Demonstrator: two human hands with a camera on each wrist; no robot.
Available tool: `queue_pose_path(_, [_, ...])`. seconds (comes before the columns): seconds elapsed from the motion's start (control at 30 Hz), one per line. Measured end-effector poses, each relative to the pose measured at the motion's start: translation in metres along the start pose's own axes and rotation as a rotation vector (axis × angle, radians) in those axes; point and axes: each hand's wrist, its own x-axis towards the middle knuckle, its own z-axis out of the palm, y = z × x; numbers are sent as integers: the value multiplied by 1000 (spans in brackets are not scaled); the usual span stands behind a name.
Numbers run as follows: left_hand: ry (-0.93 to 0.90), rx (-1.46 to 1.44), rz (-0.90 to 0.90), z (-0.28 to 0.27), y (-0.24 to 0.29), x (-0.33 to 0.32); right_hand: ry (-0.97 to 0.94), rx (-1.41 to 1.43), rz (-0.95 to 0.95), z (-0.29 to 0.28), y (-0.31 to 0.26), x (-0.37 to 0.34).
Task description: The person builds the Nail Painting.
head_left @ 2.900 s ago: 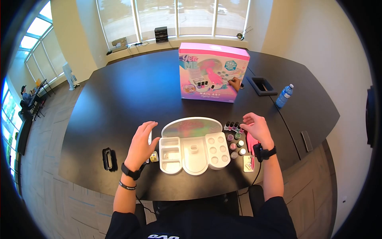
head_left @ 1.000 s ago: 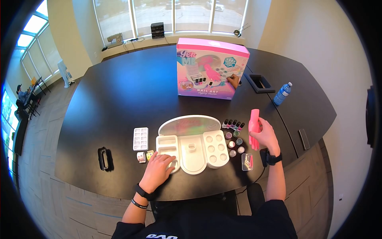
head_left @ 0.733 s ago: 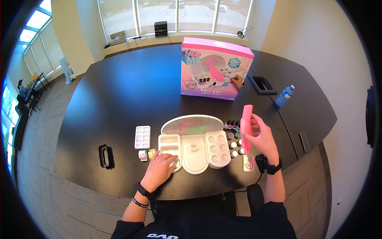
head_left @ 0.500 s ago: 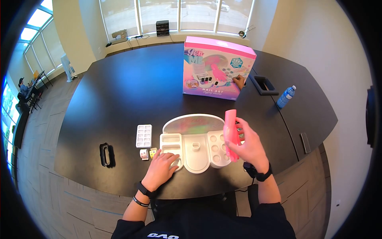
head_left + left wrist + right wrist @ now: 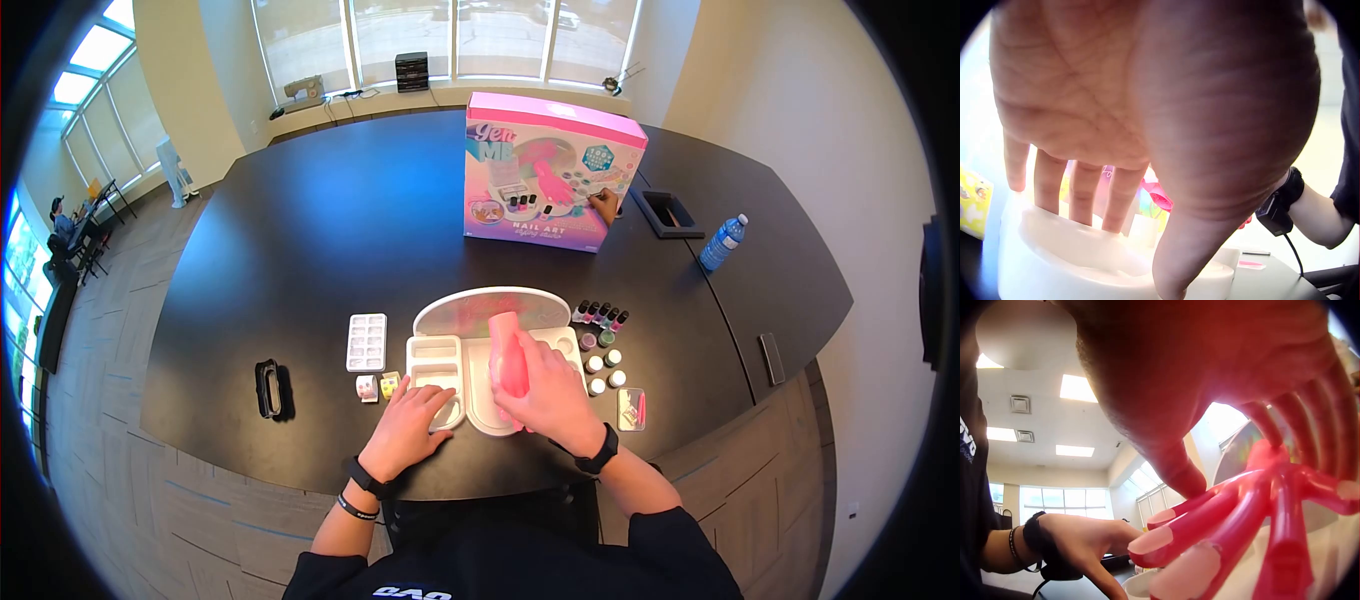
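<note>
My right hand (image 5: 555, 400) grips a pink plastic practice hand (image 5: 510, 362) by its sides, over the middle section of the white nail art station (image 5: 482, 405). In the right wrist view the practice hand (image 5: 1241, 506) shows spread fingers with pale nails. My left hand (image 5: 402, 430) rests on the station's left compartments; in the left wrist view its fingers (image 5: 1082, 199) come down straight at the rim. A mirror (image 5: 470, 310) stands along the station's back edge. The raised peg in the middle section is hidden behind my right hand and the practice hand.
Nail polish bottles (image 5: 602, 315) and small pots (image 5: 597, 365) stand right of the station, near a clear box (image 5: 631, 410) of small items. To the left are a white palette (image 5: 367, 342), sticker rolls (image 5: 368, 388) and a black frame (image 5: 268, 390). A pink box (image 5: 552, 175) stands behind.
My right hand has picked up the pink practice hand at the right and carried it left over the station's middle. My left hand has moved from the white palette onto the left compartments.
</note>
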Motion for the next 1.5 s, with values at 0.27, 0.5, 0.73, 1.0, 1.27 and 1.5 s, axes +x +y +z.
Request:
queue_pose_path(0.27, [-8, -7, -1, 3, -2, 0, 46, -105, 3, 21, -7, 5])
queue_pose_path(0.5, [-6, -14, 5, 3, -1, 0, 96, -185, -22, 34, -8, 5])
queue_pose_path(0.73, [2, -17, 7, 3, -1, 0, 137, -249, -32, 39, -10, 3])
queue_pose_path(1.0, [-1, -25, -2, 4, -1, -1, 137, -284, -12, 39, -10, 3])
queue_pose_path(1.27, [-3, -28, 0, 3, -1, -1, 133, -269, -21, 38, -7, 1])
queue_pose_path(1.5, [-4, -29, 1, 6, -3, -1, 108, -242, -50, 39, -5, 1])
